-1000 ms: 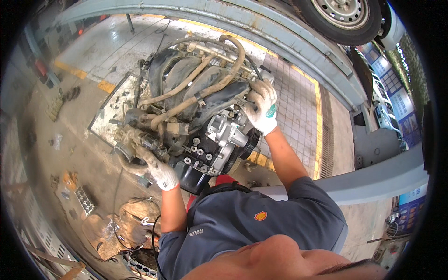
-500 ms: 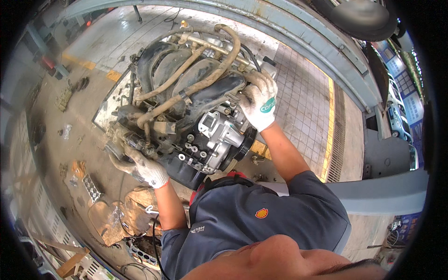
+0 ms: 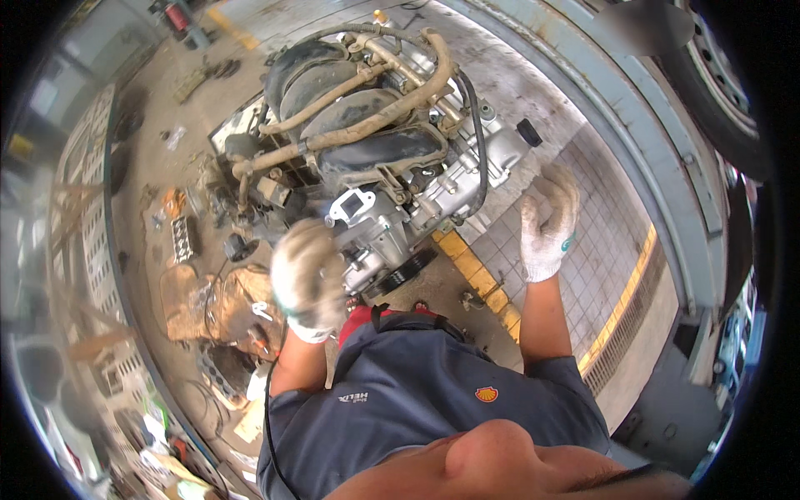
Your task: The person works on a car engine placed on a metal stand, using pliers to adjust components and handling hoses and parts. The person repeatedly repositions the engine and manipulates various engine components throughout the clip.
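Observation:
A dirty engine assembly with a black intake manifold (image 3: 373, 150), tan hoses (image 3: 350, 119), silver castings (image 3: 467, 179) and a black pulley (image 3: 404, 271) sits in front of me. My left hand (image 3: 307, 279), in a white knit glove, is smeared by motion beside the lower left of the silver housing, near a pale flanged port (image 3: 354, 207); its fingers are unclear. My right hand (image 3: 548, 221), in a similar glove, is raised just right of the engine, fingers apart and curved, with nothing visible in it.
A grey lift beam (image 3: 583, 83) and a wheel (image 3: 721, 87) border the right. On the floor at left lie a metal gasket or plate (image 3: 182, 242), stained cardboard (image 3: 187, 321), scattered parts and cables. A perforated white rail (image 3: 100, 250) runs along the far left.
My right hand has come off the engine's upper right. My left hand has left the dirty housing and moved rightward. The view has swung, with the engine higher and rightward in it.

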`<state>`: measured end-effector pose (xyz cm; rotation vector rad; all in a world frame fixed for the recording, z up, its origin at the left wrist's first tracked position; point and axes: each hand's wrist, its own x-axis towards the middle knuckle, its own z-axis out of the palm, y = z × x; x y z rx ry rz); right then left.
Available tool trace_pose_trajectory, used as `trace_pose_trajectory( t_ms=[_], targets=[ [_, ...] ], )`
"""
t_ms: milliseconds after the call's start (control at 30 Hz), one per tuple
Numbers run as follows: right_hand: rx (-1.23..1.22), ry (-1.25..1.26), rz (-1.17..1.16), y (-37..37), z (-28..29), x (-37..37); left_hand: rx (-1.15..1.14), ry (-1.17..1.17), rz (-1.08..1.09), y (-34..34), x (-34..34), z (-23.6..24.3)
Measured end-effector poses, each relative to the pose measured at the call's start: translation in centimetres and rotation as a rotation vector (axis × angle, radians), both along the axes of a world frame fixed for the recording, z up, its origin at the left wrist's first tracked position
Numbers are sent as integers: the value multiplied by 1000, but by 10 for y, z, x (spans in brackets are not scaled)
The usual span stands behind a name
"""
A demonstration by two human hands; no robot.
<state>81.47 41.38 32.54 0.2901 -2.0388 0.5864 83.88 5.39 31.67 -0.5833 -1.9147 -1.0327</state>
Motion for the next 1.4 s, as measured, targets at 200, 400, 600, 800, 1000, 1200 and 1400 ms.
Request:
trace_pose_trajectory(
  t_ms=[200, 400, 600, 800, 1000, 1200, 1400],
  targets=[
    [-82, -4, 250, 20, -4, -25, -220, -628, -9, 95, -11, 46],
    [-27, 101, 436, 11, 8, -96, -64, -645, 226, 146, -24, 38],
    [-97, -7, 607, 10, 8, -104, -136, -571, 515, 168, -42, 21],
    [-99, 15, 661, 14, 5, -107, 120, -684, 525, 176, -49, 13],
    [-90, 39, 670, 16, -2, -112, 393, -638, 497, 187, -52, -7],
    [-86, 43, 680, 17, -2, -111, 672, -672, 437, 200, -49, -2],
    [-73, 26, 650, 15, -3, -108, 705, -434, 474, 217, -58, -23]
  ],
)
